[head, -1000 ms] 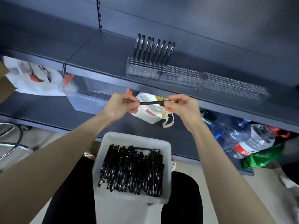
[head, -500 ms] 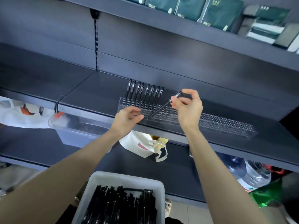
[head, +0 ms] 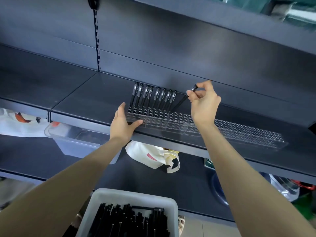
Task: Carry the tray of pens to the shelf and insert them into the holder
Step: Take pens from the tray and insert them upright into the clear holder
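Between our two hands, a row of pens (head: 153, 97) stood seated in the back holes of the clear holder (head: 239, 132), leaning away from us. Our right hand (head: 204, 106) pinched one more pen (head: 181, 101) near its cap between thumb and fingertips. Its tip slanted down and leftward to the holder's top just right of that row; whether it had entered a hole we could not tell. Our left hand (head: 123, 124) lay spread against the holder's left end, fingers straight along the side and thumb across the front wall, bracing it.

To do this step well, we judged the pen should be tilted to match its neighbours and its tip guided into the next free back hole. It could then be pushed down gently while the left hand stopped the light holder from sliding on the shelf (head: 85, 100).

Below our forearms, close to our body, sat the white tray (head: 133, 194) with many loose pens (head: 128, 221) in it, so the job looked far from finished. Beneath our hands, on the lower shelf (head: 153, 185), lay a white bag (head: 148, 156), and down to the left of the left hand was a clear bin (head: 77, 141). Above the hands ran an upper shelf (head: 222, 23), its goods blurred.
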Demonstrator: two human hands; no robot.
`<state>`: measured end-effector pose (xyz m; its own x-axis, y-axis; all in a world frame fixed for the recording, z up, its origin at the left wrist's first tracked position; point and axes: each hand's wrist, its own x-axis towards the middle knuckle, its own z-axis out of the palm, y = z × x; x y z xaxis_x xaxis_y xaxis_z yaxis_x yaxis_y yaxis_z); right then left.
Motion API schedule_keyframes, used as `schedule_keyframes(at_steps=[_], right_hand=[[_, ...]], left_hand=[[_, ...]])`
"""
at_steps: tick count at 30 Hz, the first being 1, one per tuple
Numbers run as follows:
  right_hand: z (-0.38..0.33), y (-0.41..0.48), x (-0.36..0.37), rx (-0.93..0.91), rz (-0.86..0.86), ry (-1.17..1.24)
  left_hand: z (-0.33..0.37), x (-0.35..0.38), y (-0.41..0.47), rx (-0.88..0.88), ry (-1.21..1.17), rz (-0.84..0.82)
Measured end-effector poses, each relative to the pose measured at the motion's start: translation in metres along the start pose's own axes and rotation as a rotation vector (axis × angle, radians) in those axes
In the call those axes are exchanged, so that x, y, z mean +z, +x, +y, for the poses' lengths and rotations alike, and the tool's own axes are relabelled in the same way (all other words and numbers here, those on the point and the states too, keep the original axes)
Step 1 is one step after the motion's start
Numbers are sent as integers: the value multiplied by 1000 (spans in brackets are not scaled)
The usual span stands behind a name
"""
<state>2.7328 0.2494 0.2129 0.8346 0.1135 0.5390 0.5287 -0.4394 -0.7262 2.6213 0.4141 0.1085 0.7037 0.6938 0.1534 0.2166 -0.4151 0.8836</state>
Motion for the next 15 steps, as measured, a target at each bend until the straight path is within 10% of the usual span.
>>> schedule_keyframes(at_steps=[15], right_hand=[[2, -8, 14, -126, -273, -354]], left_hand=[[-15, 2, 6, -11, 0, 6]])
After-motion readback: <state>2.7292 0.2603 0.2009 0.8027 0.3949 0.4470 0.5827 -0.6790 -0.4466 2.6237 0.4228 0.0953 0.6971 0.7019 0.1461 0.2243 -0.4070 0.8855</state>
